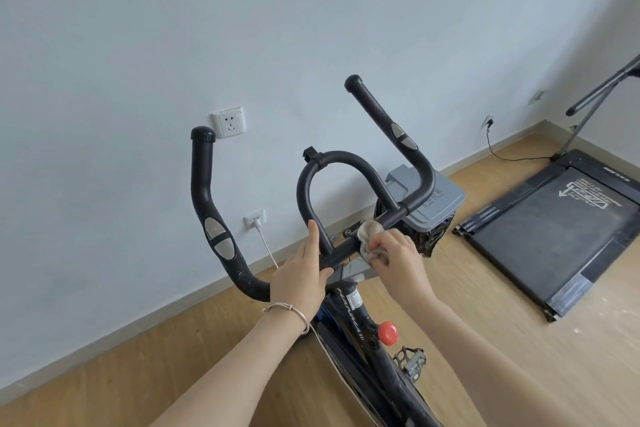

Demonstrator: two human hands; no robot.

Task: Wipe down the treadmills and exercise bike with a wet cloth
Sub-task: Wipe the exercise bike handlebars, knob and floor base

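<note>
Wiping bar (343,251) | right hand (401,262) pinches cloth (370,235), best stroke toward 2 o'clock | left hand (298,276) clamps bar, steadying

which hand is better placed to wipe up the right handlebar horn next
Right. The right hand grips the cloth against the crossbar, just below where the right horn rises. The left hand has no cloth and holds the crossbar beside the centre loop.

Bike frame (350,315): white lettering along the tube, lower centre, too blurred to read.
Treadmill belt (554,229): white boxed arrow pointing left, right of frame; words unreadable.
Grey lid (437,198): small print, unreadable.
</note>
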